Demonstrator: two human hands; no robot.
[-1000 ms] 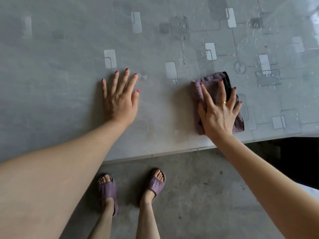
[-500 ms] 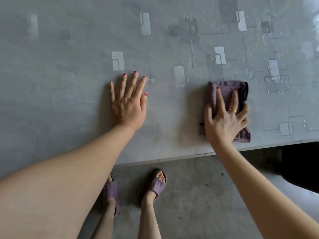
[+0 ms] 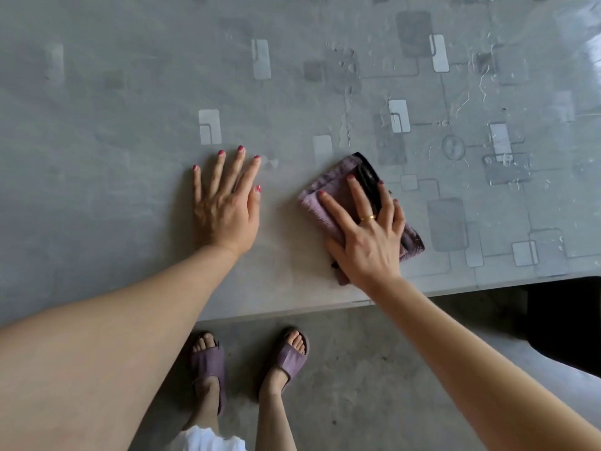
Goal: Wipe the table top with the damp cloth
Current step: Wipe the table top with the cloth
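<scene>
Since the frame 0.5 s ago the right hand (image 3: 367, 236) has swung the cloth (image 3: 328, 190) leftward, toward the left hand (image 3: 226, 206); the cloth's far corner now points up-left where before it sat squarer to the table edge. Left hand unchanged, flat and braced. Key relation: cloth lies directly under the right hand, fingers fanned out and pressing it flat, no pinch seen; thumb side partly hidden, so grip at the near edge can't be confirmed. Cloth's long axis runs diagonal, from near-right at the table edge to far-left. Left hand is just beside, fingers straight and spread on the table top (image 3: 97, 157), not touching the cloth. Wet streaks and droplets (image 3: 344, 60) lie beyond and to the right of the cloth, so in my judgement the next stroke should go out that way, right hand only. Cloth condition: mauve pile, folded to several layers, dark band along one fold, fringe at the left edge; looks limp, prob. damp.
</scene>
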